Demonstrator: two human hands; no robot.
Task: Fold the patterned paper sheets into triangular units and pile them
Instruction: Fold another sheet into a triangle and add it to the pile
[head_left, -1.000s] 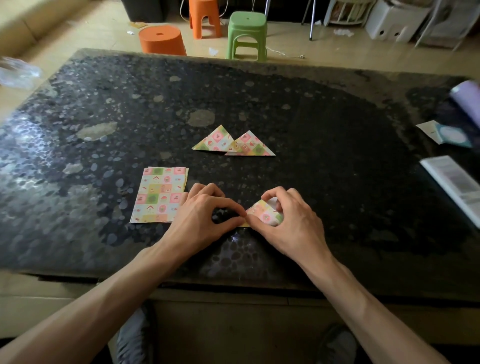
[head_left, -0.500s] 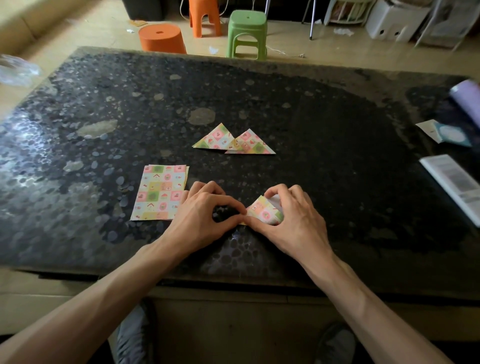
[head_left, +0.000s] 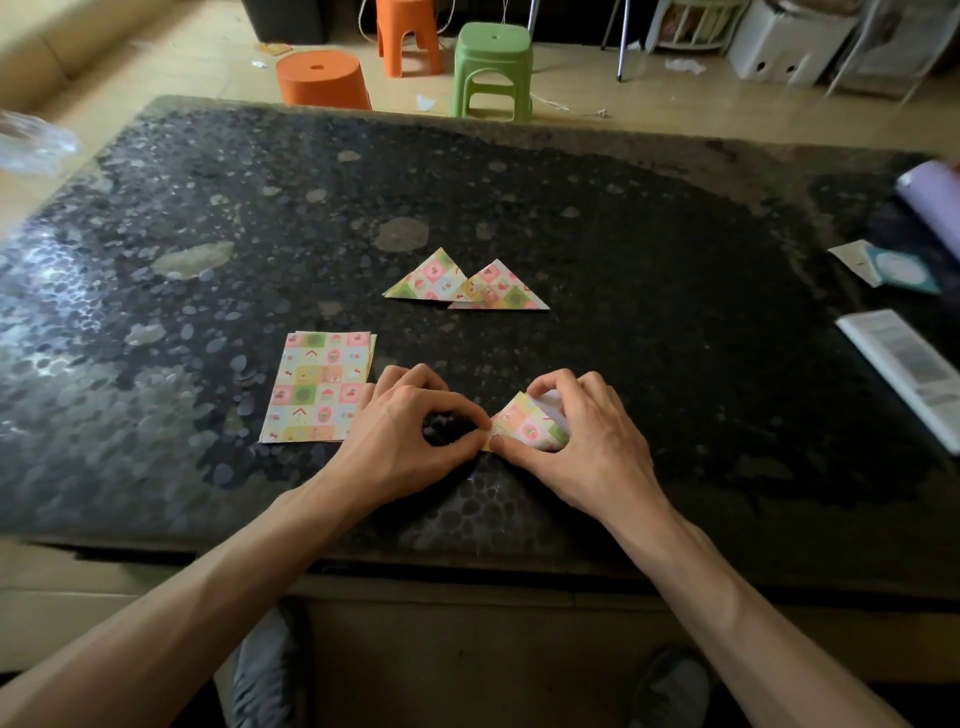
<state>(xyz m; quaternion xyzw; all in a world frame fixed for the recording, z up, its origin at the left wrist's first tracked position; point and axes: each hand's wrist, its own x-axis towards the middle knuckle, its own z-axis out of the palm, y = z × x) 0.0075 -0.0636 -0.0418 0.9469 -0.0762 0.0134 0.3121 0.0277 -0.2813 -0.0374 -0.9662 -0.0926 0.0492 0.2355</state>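
both my left hand (head_left: 410, 441) and right hand (head_left: 576, 441) pinch the third unit (head_left: 527, 426); two folded triangles (head_left: 467, 286) done, flat sheets (head_left: 317, 387) remain.

Patterned paper in three spots on my worktop (head_left: 675, 322).
I see a flat stack of sheets (head_left: 317, 387) at left, two folded triangles (head_left: 467, 288) overlapping farther back, and a half-folded sheet (head_left: 527, 423) nearest me, pastel checks up, white flap raised.

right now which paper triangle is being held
The triangle nearest the person, pinched by left hand and right hand; the other two lie untouched farther back.
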